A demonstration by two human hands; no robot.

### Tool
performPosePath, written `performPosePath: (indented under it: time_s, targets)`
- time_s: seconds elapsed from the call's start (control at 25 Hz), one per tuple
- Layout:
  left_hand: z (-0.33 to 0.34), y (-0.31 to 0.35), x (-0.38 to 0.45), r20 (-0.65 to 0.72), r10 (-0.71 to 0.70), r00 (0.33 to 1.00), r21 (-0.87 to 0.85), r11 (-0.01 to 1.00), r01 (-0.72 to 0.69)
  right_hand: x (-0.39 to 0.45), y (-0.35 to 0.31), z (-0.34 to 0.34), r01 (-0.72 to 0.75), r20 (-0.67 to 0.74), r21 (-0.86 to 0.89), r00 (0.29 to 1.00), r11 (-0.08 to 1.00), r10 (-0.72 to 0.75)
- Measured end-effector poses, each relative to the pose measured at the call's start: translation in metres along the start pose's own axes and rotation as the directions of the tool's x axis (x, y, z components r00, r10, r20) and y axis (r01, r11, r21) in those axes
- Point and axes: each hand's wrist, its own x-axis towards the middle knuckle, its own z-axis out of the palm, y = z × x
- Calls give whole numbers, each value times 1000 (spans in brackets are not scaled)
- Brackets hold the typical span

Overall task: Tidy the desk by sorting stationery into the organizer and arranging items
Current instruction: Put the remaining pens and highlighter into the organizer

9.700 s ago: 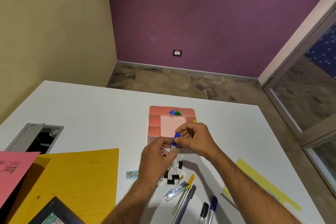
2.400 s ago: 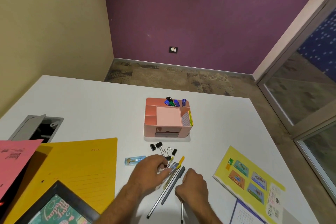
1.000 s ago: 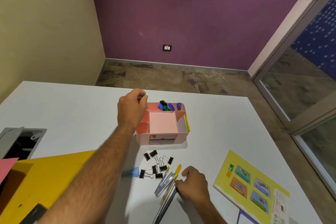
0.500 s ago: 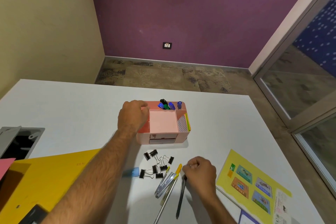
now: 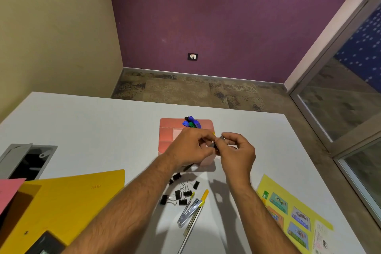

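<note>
A pink desk organizer point(image 5: 166, 134) stands mid-table with blue, green and black markers point(image 5: 191, 122) upright in its back compartment. In front of and above it, my left hand point(image 5: 189, 148) and my right hand point(image 5: 237, 151) meet, both pinching a dark grey pen point(image 5: 216, 144) between their fingertips. The pen's lower end pokes out below my left hand. My hands hide the organizer's front and right compartments. Nearer to me lie several black binder clips point(image 5: 179, 193), a metal stapler point(image 5: 188, 212) and a yellow-capped pen point(image 5: 198, 210).
A yellow folder point(image 5: 61, 202) and a pink sheet point(image 5: 8, 189) lie at the left, a dark frame point(image 5: 45, 243) below them. An open grey cable hatch point(image 5: 26, 159) sits at the left edge. A yellow picture sheet point(image 5: 292, 214) lies at the right.
My right hand has lifted the dark pen off the table up to the organizer. My left hand left the organizer's left side and joined it on the pen.
</note>
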Motion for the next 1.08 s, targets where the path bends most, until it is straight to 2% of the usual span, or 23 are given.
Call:
performPosePath:
  time_s: [0.08,0.2,0.24,0.32,0.44,0.56,0.88,1.0,1.08]
  targets:
    - [-1,-1,0,15,-1,1000,3,1000,1,0,4,0,11,30,26,999,1000,-12]
    - [-12,-2,-2,-24,-33,999,51,998,34,-3,24,-3,-97,105,117,991,988,85]
    - [-18,-2,0,-63,-51,997,50,997,54,-6,35,-5,-139,96,67,987,988,132]
    - [-32,-2,5,-193,-82,978,34,995,90,-13,63,-10,-194,101,-166,972,967,212]
    - [-53,-9,18,-472,-93,877,51,990,132,-27,100,-17,-121,224,-560,931,820,290]
    - [-65,-17,23,-617,-134,775,67,973,222,-35,114,-19,-44,285,-673,906,739,313]
    - [-59,-53,9,-601,-339,724,101,866,489,-31,114,-9,-52,274,-774,871,631,408]
    - [-58,-59,6,-544,-398,738,179,805,566,-32,117,-9,-69,268,-759,873,647,407]
    - [-59,-61,4,-487,-401,776,270,776,570,-33,119,-9,-97,231,-731,896,676,379]
